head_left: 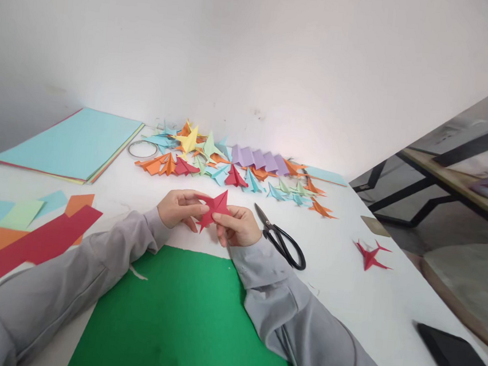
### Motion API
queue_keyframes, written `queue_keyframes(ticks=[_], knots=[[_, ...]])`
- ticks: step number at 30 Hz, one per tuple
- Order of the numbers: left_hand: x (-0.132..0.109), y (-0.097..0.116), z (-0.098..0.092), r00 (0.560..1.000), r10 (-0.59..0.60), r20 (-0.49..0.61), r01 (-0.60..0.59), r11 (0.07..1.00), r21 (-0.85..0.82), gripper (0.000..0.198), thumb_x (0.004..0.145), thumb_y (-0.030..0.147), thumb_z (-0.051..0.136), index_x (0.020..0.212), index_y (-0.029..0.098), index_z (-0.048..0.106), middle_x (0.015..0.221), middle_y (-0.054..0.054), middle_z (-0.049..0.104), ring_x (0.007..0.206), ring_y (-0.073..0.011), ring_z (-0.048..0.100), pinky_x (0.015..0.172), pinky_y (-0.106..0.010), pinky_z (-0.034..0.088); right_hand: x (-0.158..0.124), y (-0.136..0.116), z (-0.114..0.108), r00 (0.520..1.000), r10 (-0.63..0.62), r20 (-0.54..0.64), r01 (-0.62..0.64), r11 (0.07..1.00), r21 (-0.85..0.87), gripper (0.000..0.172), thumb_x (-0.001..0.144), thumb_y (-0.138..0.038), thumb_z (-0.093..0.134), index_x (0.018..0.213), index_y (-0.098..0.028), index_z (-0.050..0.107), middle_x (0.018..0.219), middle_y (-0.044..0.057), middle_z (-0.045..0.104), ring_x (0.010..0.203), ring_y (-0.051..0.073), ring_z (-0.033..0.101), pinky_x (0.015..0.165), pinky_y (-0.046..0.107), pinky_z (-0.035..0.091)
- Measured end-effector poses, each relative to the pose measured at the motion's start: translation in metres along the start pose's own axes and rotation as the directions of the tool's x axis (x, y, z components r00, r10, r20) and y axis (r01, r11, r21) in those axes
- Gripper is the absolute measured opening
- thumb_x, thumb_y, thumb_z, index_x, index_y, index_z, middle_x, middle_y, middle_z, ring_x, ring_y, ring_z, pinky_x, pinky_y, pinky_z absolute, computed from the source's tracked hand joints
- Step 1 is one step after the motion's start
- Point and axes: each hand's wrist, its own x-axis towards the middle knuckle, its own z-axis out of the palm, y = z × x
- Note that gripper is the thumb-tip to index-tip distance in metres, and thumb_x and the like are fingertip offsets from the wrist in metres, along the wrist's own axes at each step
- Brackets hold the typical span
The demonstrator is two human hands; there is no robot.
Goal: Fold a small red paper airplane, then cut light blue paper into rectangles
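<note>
At the far left of the tabletop (327, 306), a stack of coloured sheets (71, 137) is laid flat, with loose paper strips (44, 241) overlapped nearer the front. One side of a red folded paper (221, 203) is pinched by the left hand (178, 207), just beyond a green sheet (183, 315). The piece can be judged very light, crisp and easily creased; it is best taken by its folded middle, with the thin points left unpressed. Its other side is pinched by the right hand (243, 228). Black scissors (272, 228) are laid just beside that hand; farther right, a red folded figure (368, 257) is set down. No container can be made out; the folded pieces (236, 176) beyond the hands are rested directly on the tabletop.
</note>
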Motion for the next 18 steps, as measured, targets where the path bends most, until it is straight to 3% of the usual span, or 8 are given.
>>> queue_keyframes(ticks=[3,8,12,15,18], knots=[[0.001,0.001,0.002,0.997,0.007,-0.071,-0.006,1.000,0.015,0.046,0.045,0.020,0.082,0.086,0.009,0.063,0.054,0.001,0.062,0.040,-0.0088,0.054,0.037,-0.020,0.047,0.001,0.001,0.001,0.999,0.009,0.036,-0.006,0.997,-0.072,0.029,0.050,-0.032,0.078,0.046,-0.014,0.056,0.035,-0.002,0.057,0.022,0.008,0.045,0.022,0.015,0.032],[0.005,-0.003,-0.001,0.994,0.027,-0.107,-0.030,0.999,-0.022,0.044,0.043,0.019,0.081,0.082,0.009,0.062,0.053,0.002,0.061,0.041,-0.0113,0.056,0.038,-0.022,0.046,0.006,0.007,0.002,0.995,-0.082,-0.065,0.083,0.997,0.008,0.033,0.050,-0.038,0.079,0.047,-0.015,0.056,0.040,-0.001,0.060,0.028,0.010,0.051,0.026,0.016,0.039],[0.004,-0.007,0.000,0.997,0.054,-0.052,-0.053,0.999,0.014,0.048,0.046,0.019,0.080,0.087,0.009,0.057,0.053,0.003,0.060,0.047,-0.0129,0.059,0.044,-0.024,0.050,0.009,0.010,0.000,0.984,-0.120,-0.133,0.129,0.990,0.063,0.034,0.048,-0.040,0.081,0.051,-0.015,0.058,0.040,0.001,0.061,0.030,0.010,0.053,0.029,0.016,0.042],[0.002,-0.008,0.002,0.997,0.072,0.008,-0.072,0.995,0.071,0.058,0.050,0.020,0.078,0.098,0.013,0.047,0.051,0.006,0.059,0.041,-0.0124,0.058,0.040,-0.022,0.048,0.009,0.011,0.001,0.975,-0.138,-0.176,0.150,0.987,0.059,0.034,0.048,-0.040,0.080,0.051,-0.016,0.057,0.037,-0.001,0.059,0.027,0.010,0.051,0.028,0.017,0.041],[0.002,-0.009,0.002,0.997,0.073,0.029,-0.075,0.995,0.070,0.059,0.051,0.025,0.078,0.095,0.018,0.038,0.049,0.008,0.058,0.040,-0.0146,0.059,0.038,-0.022,0.047,0.009,0.013,0.002,0.960,-0.155,-0.231,0.175,0.982,0.066,0.033,0.050,-0.041,0.080,0.052,-0.017,0.057,0.037,-0.002,0.059,0.027,0.010,0.050,0.027,0.017,0.039]])
